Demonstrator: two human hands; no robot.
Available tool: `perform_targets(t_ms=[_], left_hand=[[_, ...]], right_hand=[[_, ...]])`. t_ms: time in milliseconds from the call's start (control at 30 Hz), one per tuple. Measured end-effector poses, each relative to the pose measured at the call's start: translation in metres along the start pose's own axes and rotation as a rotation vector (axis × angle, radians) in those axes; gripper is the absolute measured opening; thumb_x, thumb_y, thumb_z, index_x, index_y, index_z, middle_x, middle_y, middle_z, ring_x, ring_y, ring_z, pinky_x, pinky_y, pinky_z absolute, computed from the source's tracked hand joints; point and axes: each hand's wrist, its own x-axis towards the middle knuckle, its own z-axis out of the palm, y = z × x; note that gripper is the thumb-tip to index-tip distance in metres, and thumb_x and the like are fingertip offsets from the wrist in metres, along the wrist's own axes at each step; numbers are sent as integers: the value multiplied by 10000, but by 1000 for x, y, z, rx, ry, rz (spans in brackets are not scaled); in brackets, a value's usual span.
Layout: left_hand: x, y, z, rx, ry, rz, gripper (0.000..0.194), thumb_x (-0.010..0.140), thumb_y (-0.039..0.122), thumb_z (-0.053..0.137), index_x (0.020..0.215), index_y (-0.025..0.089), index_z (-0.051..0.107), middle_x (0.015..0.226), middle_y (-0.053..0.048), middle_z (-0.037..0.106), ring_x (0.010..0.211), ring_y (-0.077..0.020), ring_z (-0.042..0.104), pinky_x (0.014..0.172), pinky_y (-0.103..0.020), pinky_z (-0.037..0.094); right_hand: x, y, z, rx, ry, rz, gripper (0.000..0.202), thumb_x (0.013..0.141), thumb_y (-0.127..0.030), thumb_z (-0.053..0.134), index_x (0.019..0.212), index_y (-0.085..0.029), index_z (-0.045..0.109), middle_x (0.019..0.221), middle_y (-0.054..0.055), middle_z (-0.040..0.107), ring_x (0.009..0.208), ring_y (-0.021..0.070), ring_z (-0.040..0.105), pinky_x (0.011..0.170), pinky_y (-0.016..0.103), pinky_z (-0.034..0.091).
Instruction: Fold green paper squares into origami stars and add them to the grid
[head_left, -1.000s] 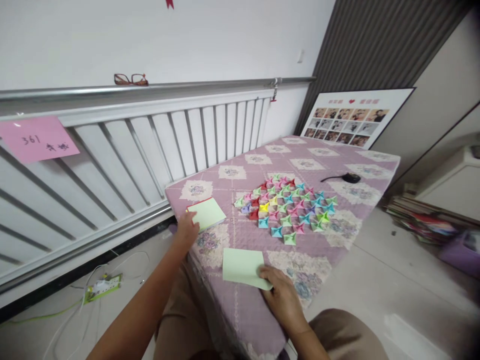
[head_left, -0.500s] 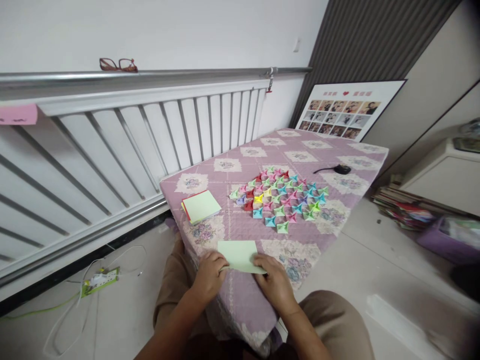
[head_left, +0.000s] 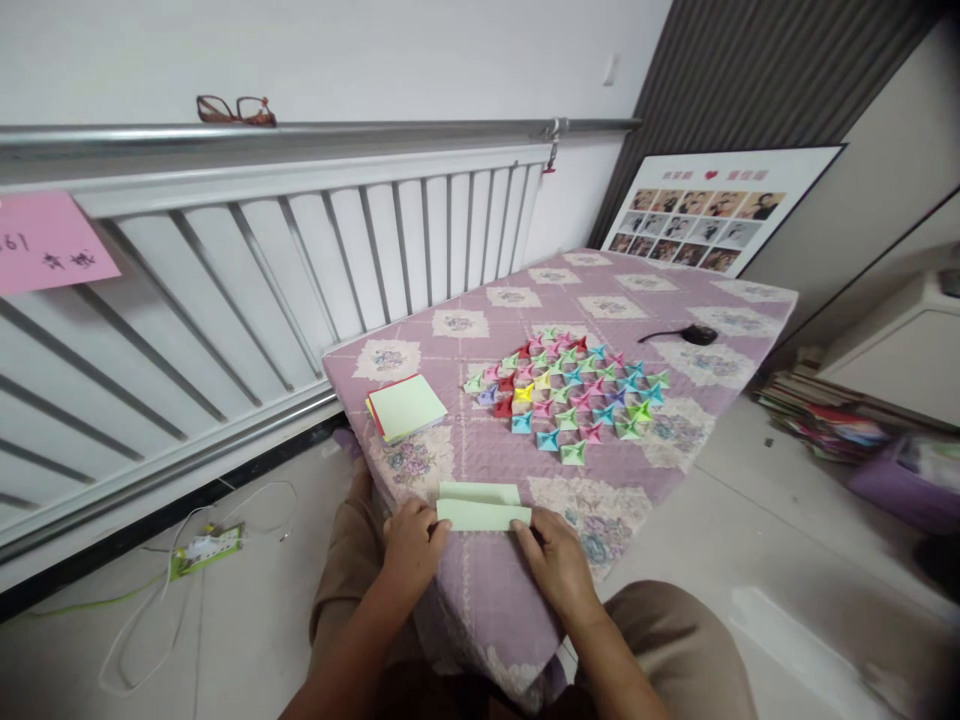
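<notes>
Hands came first in view: the left hand (head_left: 413, 543) and the right hand (head_left: 553, 560) each pinched an end of a pale green sheet of paper (head_left: 481, 508), fingers closed on its near edge, which was lifted and rolled toward twelve o'clock so that it lay doubled over the far half, probably so both corners would meet squarely. The sheet sat at the near edge of the table (head_left: 480, 610), on a lilac flowered cloth, just ahead of the person's knees. At eleven o'clock from it, well apart, lay a stack of paper squares (head_left: 406, 406), green on top, within easy reach of the left hand. At one o'clock, farther off, a cluster of small folded paper stars (head_left: 574, 398) in many colours lay packed edge to edge. Beyond them, a black cable end (head_left: 697, 335) rested near the far side. Half a second earlier the sheet lay flat and unfolded; a second earlier the left hand was still at the stack.
</notes>
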Motion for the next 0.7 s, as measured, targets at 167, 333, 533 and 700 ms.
perform_targets(t_ms=[167,333,533,700], left_hand=[[8,2,-3,77,-51,-17,278,853,401,523,687,205,629,869,-71,630,894,-223,561,737,-336,367],[14,4,-8,105,-103,-25,304,865,417,499,693,204,631,871,-78,641,891,-241,567,737,-348,357],[21,8,-14,159,-161,-31,346,872,450,481,710,199,656,888,-101,668,894,-268,590,753,-367,352],[26,10,-17,220,-206,-28,345,880,459,475,780,208,690,925,-115,681,910,-274,608,760,-372,370]], right_hand=[[5,-1,8,-22,74,67,342,901,-447,445,783,-198,646,756,62,668,742,208,595,704,320,429],[8,-1,13,-47,109,83,316,895,-423,468,784,-192,654,771,65,680,754,211,588,736,327,416],[11,-2,18,-199,92,80,270,889,-372,478,828,-189,666,785,63,684,762,214,585,741,325,397],[15,-7,18,-369,32,123,214,880,-348,506,837,-209,663,756,55,671,765,213,590,683,308,365]])
